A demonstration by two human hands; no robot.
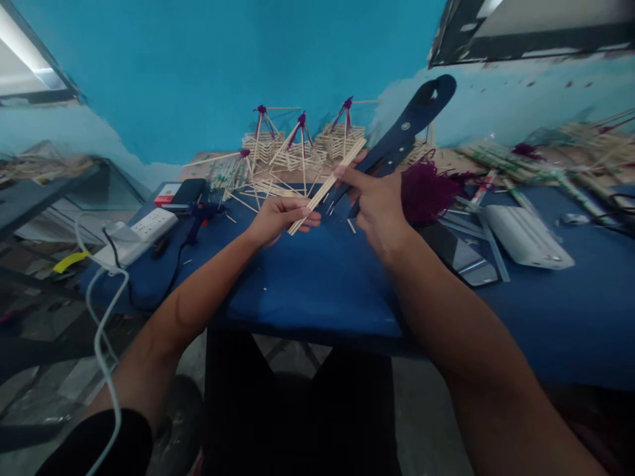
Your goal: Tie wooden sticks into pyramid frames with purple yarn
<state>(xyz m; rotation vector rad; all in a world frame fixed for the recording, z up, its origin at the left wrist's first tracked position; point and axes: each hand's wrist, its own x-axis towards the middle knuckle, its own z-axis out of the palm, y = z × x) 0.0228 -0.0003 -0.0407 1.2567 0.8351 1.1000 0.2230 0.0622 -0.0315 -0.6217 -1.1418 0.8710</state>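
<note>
A small bundle of thin wooden sticks slants between my two hands above the blue table. Its lower end is pinched by the fingers of my left hand. Near the upper end, the fingers of my right hand close on the same sticks. A large black-handled tool with rivets, like a cutter, also runs through my right hand, its handle pointing up and right. Its lower end shows partly below my fingers; the rest is hidden. A tuft of purple yarn lies just beyond my right wrist.
Stick structures with purple ties stand against the blue wall. To the left are a glue gun, a white power strip and cables. On the right lie a white block-shaped device, a dark flat phone-like object and stick bundles.
</note>
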